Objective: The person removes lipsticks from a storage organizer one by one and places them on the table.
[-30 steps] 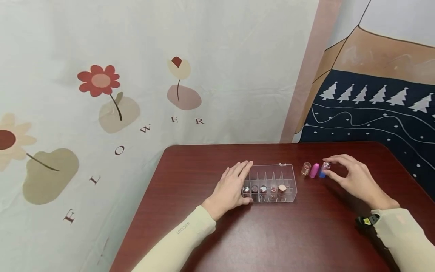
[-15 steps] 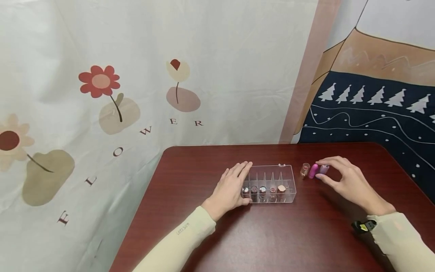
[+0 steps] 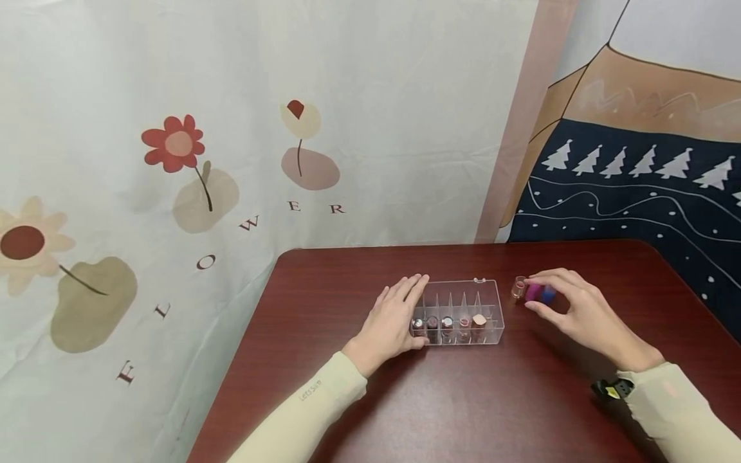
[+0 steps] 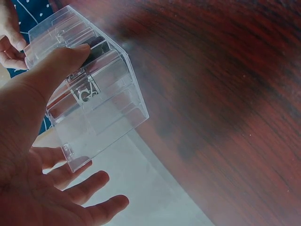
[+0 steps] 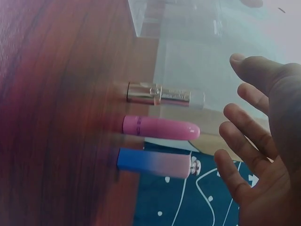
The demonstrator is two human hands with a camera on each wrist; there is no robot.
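A clear plastic lipstick organizer [image 3: 494, 321] stands on the table, with several lipsticks [image 3: 448, 325] in its front row. My left hand [image 3: 389, 318] holds its left end, thumb against the front wall, as the thumb [image 4: 66, 59] in the left wrist view shows. To the organizer's right stand three lipstick tubes in a row: a clear-capped gold one [image 5: 162, 94], a pink one [image 5: 160, 128] and a blue-to-pink one [image 5: 153, 162]. My right hand [image 3: 585, 312] hovers beside them with thumb and fingers apart and nothing between; it partly hides the tubes in the head view.
The dark red wooden table [image 3: 463, 405] reaches back to a pale wall hanging [image 3: 405, 128] printed with flowers. A navy cloth with white trees [image 3: 637, 186] hangs at the back right. A black band [image 3: 612, 389] sits at my right wrist.
My right hand has moved left along the row, from the blue-to-pink lipstick past the pink one toward the gold one. My left hand and the organizer have stayed in place.
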